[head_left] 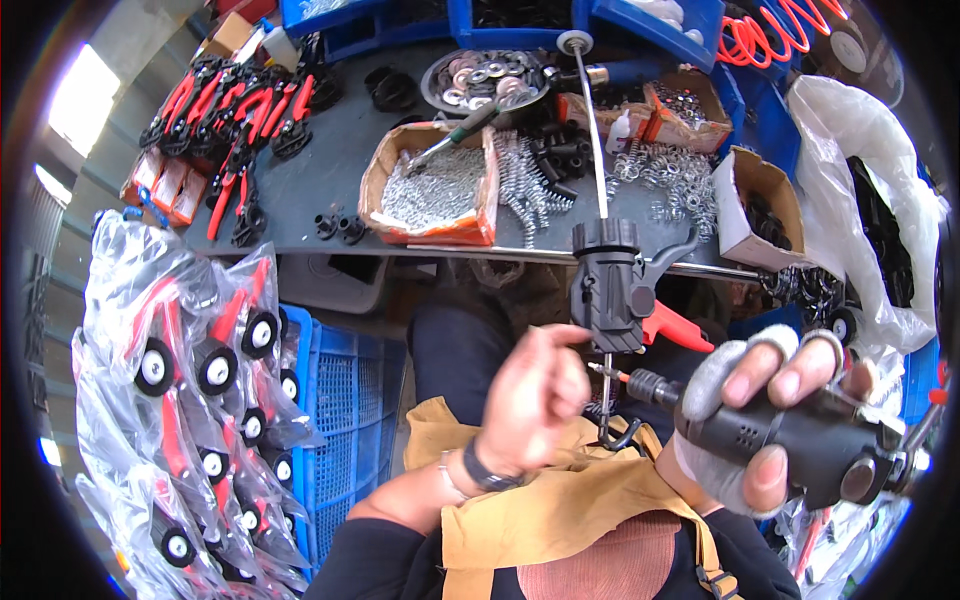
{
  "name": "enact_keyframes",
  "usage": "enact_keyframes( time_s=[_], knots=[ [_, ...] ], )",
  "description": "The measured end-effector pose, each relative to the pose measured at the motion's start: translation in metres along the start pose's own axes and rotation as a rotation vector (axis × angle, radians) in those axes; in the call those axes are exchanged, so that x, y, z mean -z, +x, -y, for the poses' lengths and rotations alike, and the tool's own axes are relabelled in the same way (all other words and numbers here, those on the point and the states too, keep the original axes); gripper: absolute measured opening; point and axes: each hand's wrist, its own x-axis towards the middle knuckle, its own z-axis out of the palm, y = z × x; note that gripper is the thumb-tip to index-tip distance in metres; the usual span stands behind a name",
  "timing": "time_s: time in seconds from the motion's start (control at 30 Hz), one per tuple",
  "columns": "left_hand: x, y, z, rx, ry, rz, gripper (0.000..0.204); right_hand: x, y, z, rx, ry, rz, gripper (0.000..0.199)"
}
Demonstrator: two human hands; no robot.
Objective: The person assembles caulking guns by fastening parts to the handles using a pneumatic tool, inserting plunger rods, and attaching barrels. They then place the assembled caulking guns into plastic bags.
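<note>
- Right hand [770, 420] – wrapped in pale finger guards, it is clenched around the dark grey, cylindrical powered driver [790, 440], whose thin bit points left toward the assembly.
- Left hand [535, 395] – loosely curled, forefinger extended; the fingertip touches the lower left edge of the assembly. It grips nothing.
- Black moulded plastic clamp body with a red trigger lever [615, 290] – held above the lap, just in front of the bench edge, threaded on a long slim steel rod [595, 130] that runs up over the bench.
- Handling (a judgement): the body looks rigid and fairly light – the rod makes it top-heavy and prone to swing. The ribbed black housing offers the surest hold; the red lever would likely pivot under pressure.
- Left side: clear plastic bags of red-and-black finished parts [190, 380] beside a blue plastic crate [340, 400].
- Grey workbench [310, 170]: an open cardboard box of small silver metal fittings [435, 185], loose steel springs [530, 180], and a row of red-handled tools [235, 110].
</note>
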Motion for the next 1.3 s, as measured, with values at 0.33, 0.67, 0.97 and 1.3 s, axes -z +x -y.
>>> enact_keyframes(
  time_s=[0.33, 0.67, 0.97, 1.3],
  knots=[
    [0.036, 0.029, -0.048, -0.178, 0.151, -0.205, 0.016, 0.036, 0.049, -0.065, 0.064, -0.228, -0.068, 0.065],
    [0.025, 0.033, -0.051, -0.144, 0.302, -0.151, 0.010, 0.044, 0.039, -0.090, -0.127, -0.210, -0.088, 0.061],
    [-0.022, 0.015, -0.021, 0.149, 0.248, 0.039, 0.021, 0.012, 0.029, -0.008, 0.058, 0.008, -0.228, 0.068],
    [-0.016, 0.009, 0.005, 0.129, 0.152, 0.185, 0.022, -0.011, 0.007, 0.001, 0.215, -0.009, -0.182, 0.072]
  ],
)
